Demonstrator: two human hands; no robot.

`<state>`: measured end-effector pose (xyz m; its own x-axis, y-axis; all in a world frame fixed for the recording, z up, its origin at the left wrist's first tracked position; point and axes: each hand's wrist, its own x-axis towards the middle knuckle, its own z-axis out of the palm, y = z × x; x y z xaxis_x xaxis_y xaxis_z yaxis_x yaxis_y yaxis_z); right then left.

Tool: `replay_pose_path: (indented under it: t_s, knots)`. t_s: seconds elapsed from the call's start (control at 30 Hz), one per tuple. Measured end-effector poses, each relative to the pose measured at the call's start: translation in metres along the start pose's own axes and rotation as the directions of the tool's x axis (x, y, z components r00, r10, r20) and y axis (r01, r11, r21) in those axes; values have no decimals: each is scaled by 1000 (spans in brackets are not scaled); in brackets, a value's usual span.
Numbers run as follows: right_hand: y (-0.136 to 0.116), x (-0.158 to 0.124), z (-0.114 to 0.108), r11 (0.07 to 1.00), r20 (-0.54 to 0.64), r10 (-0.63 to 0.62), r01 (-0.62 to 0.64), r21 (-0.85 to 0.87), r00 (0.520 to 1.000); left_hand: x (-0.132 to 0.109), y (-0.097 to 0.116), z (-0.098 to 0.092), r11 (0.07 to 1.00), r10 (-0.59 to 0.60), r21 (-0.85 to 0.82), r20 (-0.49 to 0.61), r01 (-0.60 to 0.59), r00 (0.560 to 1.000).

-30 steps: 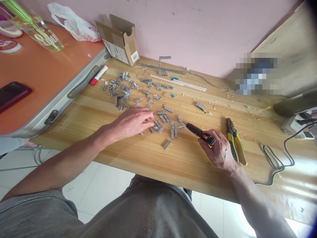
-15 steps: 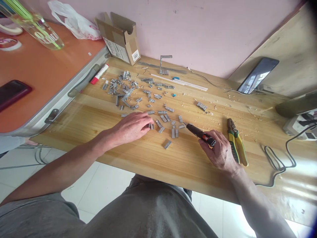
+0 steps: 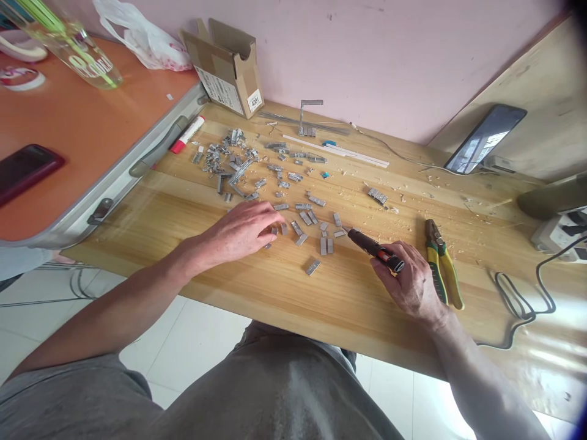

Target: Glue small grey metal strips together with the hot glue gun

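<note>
My left hand (image 3: pixel 243 229) hovers low over the wood table, thumb and fingers parted. Small grey metal pieces (image 3: pixel 284 228) lie right at its fingertips, one partly hidden under them. My right hand (image 3: pixel 408 278) is wrapped round a black and orange utility knife (image 3: pixel 367 242), whose thin tip points left at the loose pieces. Between the hands lie several more flat grey pieces, among them an upright pair (image 3: pixel 326 245) and a single one (image 3: pixel 313 267) nearer the front edge. A denser pile of grey metal pieces (image 3: pixel 233 162) spreads beyond my left hand.
Green-yellow pliers (image 3: pixel 443 263) lie right of my right hand, near a black cable (image 3: pixel 523 315). At the back are a cardboard box (image 3: pixel 224 67), white strips (image 3: pixel 358 156) and a leaning phone (image 3: pixel 486 139). A red marker (image 3: pixel 188 134) lies by the orange table (image 3: pixel 137 104).
My left hand's fingers have spread apart from the grey pieces at their tips. My right hand keeps the utility knife in nearly the same place. The whole view has shifted slightly.
</note>
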<state>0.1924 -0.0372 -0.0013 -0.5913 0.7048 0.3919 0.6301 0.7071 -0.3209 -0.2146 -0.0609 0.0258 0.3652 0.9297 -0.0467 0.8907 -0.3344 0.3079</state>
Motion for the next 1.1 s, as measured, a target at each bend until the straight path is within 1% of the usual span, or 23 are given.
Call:
replay_pose_path:
  t_s: [0.1,0.17,0.23,0.37,0.43,0.5,0.53,0.57,0.63,0.7,0.8,0.87,0.93,1.0,1.1]
  knots:
    - [-1,1,-1,1000,0,0,0,1,1000,-1,-6,-13,996,-48,-82,-111,39,993]
    - [-2,1,-1,1000,0,5,-5,2,1000,-4,-7,-21,991,-83,-120,-162,64,983]
    - [-3,1,-2,1000,-4,8,-8,5,1000,-9,-8,-26,988,-107,-133,-174,85,979]
    - [-2,0,-2,1000,-18,-5,5,6,1000,-22,-12,-28,980,-175,-122,-141,159,974]
    - [0,-1,-2,1000,-12,-5,5,3,1000,-27,-20,-29,966,-254,-84,-148,244,956]
    - [1,-1,-2,1000,-6,-6,6,1,1000,-31,-28,-31,939,-343,-31,-170,343,924]
    - [2,-1,-2,1000,-7,-9,9,0,1000,-33,-31,-32,927,-370,-11,-177,374,912]
    - [2,-1,-1,1000,-8,-15,15,-1,1000,-35,-33,-32,924,-378,-6,-177,382,909]
    - [3,-1,-1,1000,-12,-26,26,-1,1000,-38,-32,-28,935,-354,-41,-153,352,923]
    - [2,0,0,1000,-13,-30,30,0,999,-41,-25,-18,948,-315,-91,-122,306,941]
    - [2,1,0,1000,-12,-24,24,3,1000,-42,-15,0,960,-274,-85,-91,266,958]
    - [2,1,0,1000,-11,-24,24,1,1000,-44,-12,6,969,-238,-80,-61,233,969]
    - [2,1,0,1000,-13,-27,27,-1,1000,-46,-13,5,975,-206,-89,-44,201,978]
    - [3,0,0,1000,-13,-26,26,2,1000,-49,-18,-2,977,-195,-101,-51,189,979]
    - [5,-1,1,1000,-4,-21,21,13,1000,-49,-27,-14,962,-252,-128,-90,240,963]
